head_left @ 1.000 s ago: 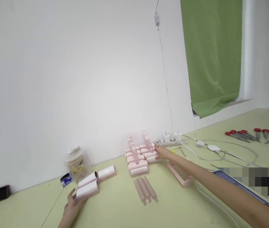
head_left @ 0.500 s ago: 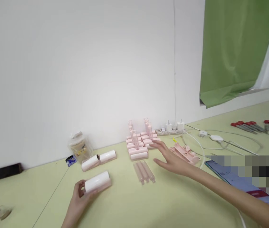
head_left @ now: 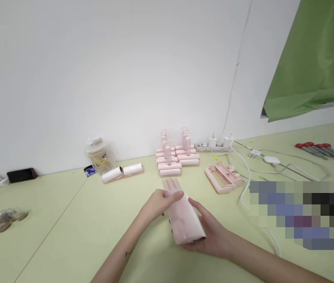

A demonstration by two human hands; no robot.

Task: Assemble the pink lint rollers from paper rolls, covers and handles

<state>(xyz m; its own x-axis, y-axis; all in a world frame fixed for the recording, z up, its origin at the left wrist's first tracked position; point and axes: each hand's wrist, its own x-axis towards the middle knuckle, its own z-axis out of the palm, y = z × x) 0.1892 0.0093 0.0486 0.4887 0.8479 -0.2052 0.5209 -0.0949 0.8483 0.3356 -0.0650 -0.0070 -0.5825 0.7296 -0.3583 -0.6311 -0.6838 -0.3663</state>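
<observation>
Both my hands hold one pale pink lint roller cover with a roll in it [head_left: 184, 217] just above the green table [head_left: 66, 236]. My left hand [head_left: 159, 203] grips its far end with fingers curled. My right hand [head_left: 208, 232] cups its near end from below and the side. Pink handle tubes [head_left: 170, 183] lie on the table just behind the held piece. Further back stands a stack of pink covers with upright handles [head_left: 175, 157].
Two white rolls [head_left: 122, 173] lie left of the stack, beside a clear plastic-wrapped jar [head_left: 99, 155]. Pink frames [head_left: 224, 179] lie to the right, with a power strip [head_left: 214, 147], cables, and red-handled tools [head_left: 320, 149] beyond. A black device [head_left: 21, 175] sits far left.
My left hand brought the roll from the left to the middle. My right hand drew back from the pink stack and joined it on the piece. The view turned leftward.
</observation>
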